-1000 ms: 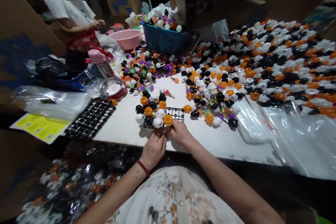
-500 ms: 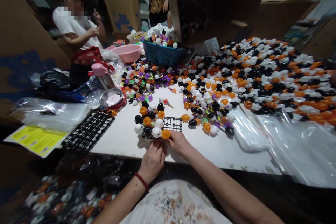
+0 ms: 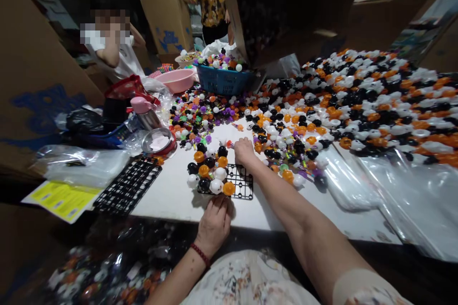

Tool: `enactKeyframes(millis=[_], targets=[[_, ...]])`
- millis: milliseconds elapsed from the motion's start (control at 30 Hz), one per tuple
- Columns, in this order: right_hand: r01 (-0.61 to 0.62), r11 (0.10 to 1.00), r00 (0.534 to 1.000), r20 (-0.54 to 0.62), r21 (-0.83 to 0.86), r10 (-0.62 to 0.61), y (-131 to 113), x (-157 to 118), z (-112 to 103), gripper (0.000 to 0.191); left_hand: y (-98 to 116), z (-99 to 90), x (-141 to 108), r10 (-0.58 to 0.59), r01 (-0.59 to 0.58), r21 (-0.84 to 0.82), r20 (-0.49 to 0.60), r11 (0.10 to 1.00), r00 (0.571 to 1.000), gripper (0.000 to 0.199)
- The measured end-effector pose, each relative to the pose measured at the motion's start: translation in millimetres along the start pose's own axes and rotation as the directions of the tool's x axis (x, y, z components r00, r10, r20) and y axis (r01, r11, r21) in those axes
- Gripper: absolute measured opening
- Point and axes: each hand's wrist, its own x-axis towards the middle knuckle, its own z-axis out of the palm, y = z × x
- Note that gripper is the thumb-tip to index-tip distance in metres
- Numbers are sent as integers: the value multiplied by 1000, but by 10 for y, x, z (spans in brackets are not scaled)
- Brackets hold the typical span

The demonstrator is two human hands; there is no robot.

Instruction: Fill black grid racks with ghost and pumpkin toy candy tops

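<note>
A black plastic grid [image 3: 244,186] lies near the table's front edge, its left part filled with orange, black and white round-headed pieces [image 3: 203,171]. My left hand [image 3: 215,221], fingers together, closes on the grid's near edge; its fingertips are partly hidden beneath the pieces. Past the grid, my right hand [image 3: 245,152] is curled down at the tabletop, its fingers pinched at a small novelty piece with a red part [image 3: 229,144]. The part of that piece under the fingers is hidden.
A large heap of pumpkin, skull and black pieces [image 3: 375,100] covers the right side. Clear plastic bags [image 3: 343,181] lie in front of it. Spare black grids [image 3: 129,183] and a steel bowl [image 3: 156,140] sit left. Behind are a blue basket [image 3: 223,81] and two people.
My right hand has left the orange piece at the grid's near edge and moved forward to the small loose piece. My left hand stays at the grid. The person at left raises their hands.
</note>
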Motion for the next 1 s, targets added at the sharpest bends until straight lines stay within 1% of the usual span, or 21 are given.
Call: enactKeyframes(millis=[67, 133, 200, 267, 333, 400, 467, 533, 633, 733, 800, 867, 900, 933, 1000], targets=[[-12, 1000, 1000, -2, 0, 12, 56, -131, -50, 24, -4, -21, -21, -8, 8, -13, -4, 1000, 1000, 47], [-12, 999, 999, -46, 44, 14, 152, -367, -143, 25, -4, -48, -34, -34, 34, -38, 7, 999, 999, 47], [17, 986, 993, -121, 169, 3, 257, -666, -262, 21, -5, -75, -36, -61, 62, -68, 20, 996, 998, 46], [56, 937, 985, -174, 344, 5, 327, -968, -383, 19, -12, -92, -31, -74, 77, -95, 28, 993, 997, 44], [76, 870, 987, -163, 487, 5, 331, -1206, -476, 17, -27, -99, -24, -73, 77, -114, 37, 991, 997, 43], [98, 818, 991, -128, 567, -30, 271, -1339, -520, 13, -45, -104, -22, -67, 75, -122, 63, 990, 996, 44], [152, 792, 988, -103, 591, -113, 179, -1364, -511, 10, -59, -126, -24, -58, 70, -130, 98, 989, 993, 46], [206, 789, 978, -86, 579, -192, 87, -1320, -470, 8, -63, -183, -30, -50, 67, -146, 122, 987, 991, 47], [254, 803, 963, -69, 539, -259, -20, -1229, -414, 9, -44, -361, -32, -46, 63, -180, 100, 982, 994, 41], [320, 813, 938, -39, 487, -345, -95, -1188, -413, 15, 0, -643, 25, -8, 5, -187, -16, 982, 1000, 36], [366, 814, 915, -16, 451, -403, -130, -1188, -426, 22, 36, -856, 130, 30, -49, -167, -113, 985, 993, 40], [385, 809, 906, -15, 443, -423, -153, -1199, -430, 26, 66, -1046, 293, 59, -82, -131, -171, 988, 984, 48], [381, 804, 908, -23, 456, -418, -160, -1205, -425, 27, 75, -1120, 391, 75, -95, -114, -170, 989, 983, 53], [373, 796, 912, -32, 477, -408, -165, -1210, -415, 26, 78, -1175, 494, 97, -113, -104, -145, 988, 985, 57], [348, 772, 924, -52, 532, -380, -170, -1217, -389, 23, 64, -1219, 695, 157, -160, -98, -35, 982, 987, 63]])
